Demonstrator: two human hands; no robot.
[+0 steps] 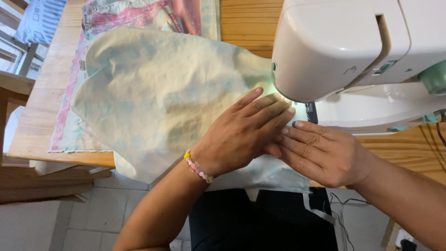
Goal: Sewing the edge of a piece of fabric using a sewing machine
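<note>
My left hand (241,135) lies flat on a pale cream fabric (153,97), fingers together and pointing toward the head of a white sewing machine (344,46). A beaded bracelet (197,167) circles that wrist. My right hand (320,153) rests flat on the same fabric just right of the left, its fingertips touching the left hand's fingers near the needle area, which the machine head hides. Neither hand grips anything; both press the cloth down.
A wooden table (46,102) carries the machine and a patterned pink-and-teal cloth (139,14) under the cream fabric. The table's front edge runs by my lap. A tiled floor (93,218) and wooden boards (46,181) lie left; cables (344,214) hang lower right.
</note>
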